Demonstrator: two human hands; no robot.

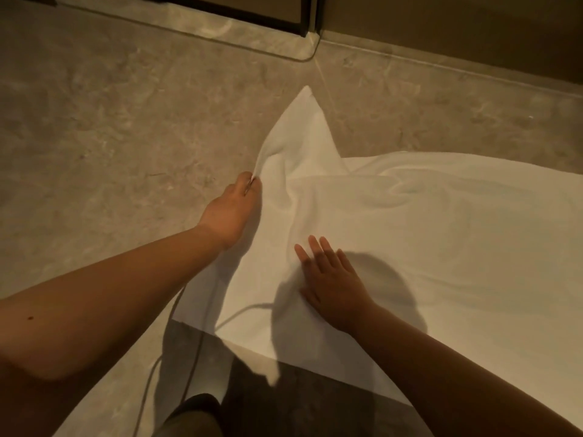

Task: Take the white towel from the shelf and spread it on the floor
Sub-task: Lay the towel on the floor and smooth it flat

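The white towel [426,228] lies on the beige stone floor [110,137], covering the middle and right of the view. Most of it is flat with soft wrinkles. Its far left corner is folded up into a peak. My left hand [232,209] pinches the towel's left edge just below that peak, lifting the cloth a little. My right hand [331,279] rests palm down on the towel near its front edge, fingers spread and flat, holding nothing. The shelf is not in view.
A raised stone threshold [252,39] with a dark-framed panel behind it runs along the top. A brown wall base [473,36] lines the top right. A thin cable [189,351] trails over the floor at the bottom. My knee [195,417] shows at the bottom edge.
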